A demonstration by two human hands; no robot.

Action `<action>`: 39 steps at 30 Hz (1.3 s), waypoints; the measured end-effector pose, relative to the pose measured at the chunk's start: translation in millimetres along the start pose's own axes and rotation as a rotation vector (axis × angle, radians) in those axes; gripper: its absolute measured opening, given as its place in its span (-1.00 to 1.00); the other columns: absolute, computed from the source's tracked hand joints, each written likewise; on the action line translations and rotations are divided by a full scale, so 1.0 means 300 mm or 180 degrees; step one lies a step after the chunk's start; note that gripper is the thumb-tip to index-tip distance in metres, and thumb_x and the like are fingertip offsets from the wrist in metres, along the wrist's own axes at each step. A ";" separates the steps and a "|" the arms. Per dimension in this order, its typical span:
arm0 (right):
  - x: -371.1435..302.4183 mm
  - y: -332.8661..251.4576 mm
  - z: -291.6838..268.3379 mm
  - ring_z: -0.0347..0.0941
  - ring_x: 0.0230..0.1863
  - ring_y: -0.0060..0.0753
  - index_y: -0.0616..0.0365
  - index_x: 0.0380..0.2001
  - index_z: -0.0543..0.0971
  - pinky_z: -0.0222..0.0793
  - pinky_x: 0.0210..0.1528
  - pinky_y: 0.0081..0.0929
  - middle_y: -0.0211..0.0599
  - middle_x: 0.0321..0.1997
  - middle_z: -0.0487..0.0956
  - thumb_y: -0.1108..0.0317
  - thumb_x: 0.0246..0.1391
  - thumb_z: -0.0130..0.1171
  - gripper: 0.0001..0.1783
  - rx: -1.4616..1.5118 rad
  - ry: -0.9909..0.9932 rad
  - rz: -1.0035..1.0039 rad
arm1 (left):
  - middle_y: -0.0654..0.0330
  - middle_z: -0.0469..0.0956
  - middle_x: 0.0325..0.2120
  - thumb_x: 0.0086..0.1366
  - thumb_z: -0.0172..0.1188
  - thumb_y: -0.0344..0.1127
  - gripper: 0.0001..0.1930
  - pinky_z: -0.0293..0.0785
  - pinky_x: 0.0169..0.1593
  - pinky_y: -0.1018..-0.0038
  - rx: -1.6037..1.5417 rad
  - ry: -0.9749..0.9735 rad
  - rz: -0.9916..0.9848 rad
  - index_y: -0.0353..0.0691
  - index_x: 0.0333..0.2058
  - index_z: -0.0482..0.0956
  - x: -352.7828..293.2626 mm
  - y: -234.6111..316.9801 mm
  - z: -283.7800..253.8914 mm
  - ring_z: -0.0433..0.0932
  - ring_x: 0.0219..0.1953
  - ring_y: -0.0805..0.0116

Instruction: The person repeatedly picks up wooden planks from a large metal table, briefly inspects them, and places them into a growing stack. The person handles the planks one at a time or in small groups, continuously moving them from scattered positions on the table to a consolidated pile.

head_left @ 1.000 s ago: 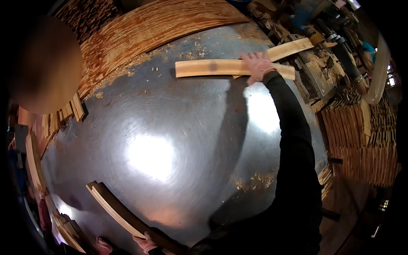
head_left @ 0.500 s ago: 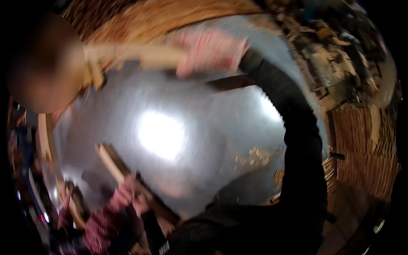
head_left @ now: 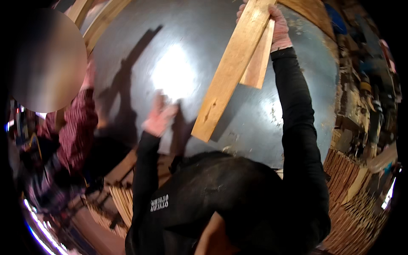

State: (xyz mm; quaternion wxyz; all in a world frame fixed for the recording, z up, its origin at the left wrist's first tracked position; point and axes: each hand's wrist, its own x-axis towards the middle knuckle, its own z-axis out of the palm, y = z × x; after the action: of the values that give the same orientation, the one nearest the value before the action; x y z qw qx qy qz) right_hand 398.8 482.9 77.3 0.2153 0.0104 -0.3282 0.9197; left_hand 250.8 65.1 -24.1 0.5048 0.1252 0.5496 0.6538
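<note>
Clasping two boards, the right hand is holding them slantwise over the table, left hand hovering empty, fingers spread; I'm judging them stiff, fairly light, better balanced gripped mid-length.

Before me spreads a broad, smooth, grey metal tabletop, its surface scuffed and shiny, with a white glare near the middle of what I see. Dark shadows stretch over it on my left. Near its far right corner I see a flat, brown wooden sheet lying at the edge, and thin, pale wood shavings scattered just beside it.
</note>
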 end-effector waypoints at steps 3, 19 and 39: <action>-0.036 0.137 -0.061 0.55 -0.07 -0.14 0.20 0.09 0.44 0.51 0.03 -0.15 -0.11 -0.05 0.58 0.01 0.04 0.26 -0.36 -0.0300 0.0797 0.0349 | 0.14 0.53 -0.19 0.20 0.22 -0.18 -0.44 0.45 -0.15 0.47 0.1068 -0.1412 -0.0674 -0.34 0.12 0.40 -0.012 -0.084 0.208 0.48 -0.25 0.44; -0.021 1.059 0.044 0.41 0.18 0.14 0.47 0.25 0.21 0.28 0.24 -0.19 0.28 0.10 0.48 -0.28 0.15 -0.05 -0.04 -0.5035 0.1245 0.2055 | 0.24 0.58 -0.25 0.24 0.18 -0.43 -0.61 0.46 -0.10 0.54 0.0281 0.1012 0.0073 -0.39 0.04 0.46 -0.205 -0.021 -0.041 0.50 -0.27 0.51; 0.073 0.580 0.274 0.54 -0.10 0.10 0.10 0.00 0.51 0.44 -0.06 -0.12 0.05 -0.17 0.61 0.08 0.09 0.08 -0.54 -0.6107 -0.0044 0.2438 | -0.15 0.35 0.13 0.03 0.37 -0.05 -0.22 0.29 0.21 0.06 0.4571 0.1031 0.2379 -0.34 0.17 0.33 0.015 0.338 -0.020 0.32 0.21 -0.13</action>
State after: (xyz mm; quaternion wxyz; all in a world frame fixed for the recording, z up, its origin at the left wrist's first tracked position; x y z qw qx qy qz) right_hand 298.8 321.1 41.0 -0.1761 -0.2657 -0.9062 0.2778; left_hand 191.5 76.8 57.6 -0.0344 0.4962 0.8218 0.2780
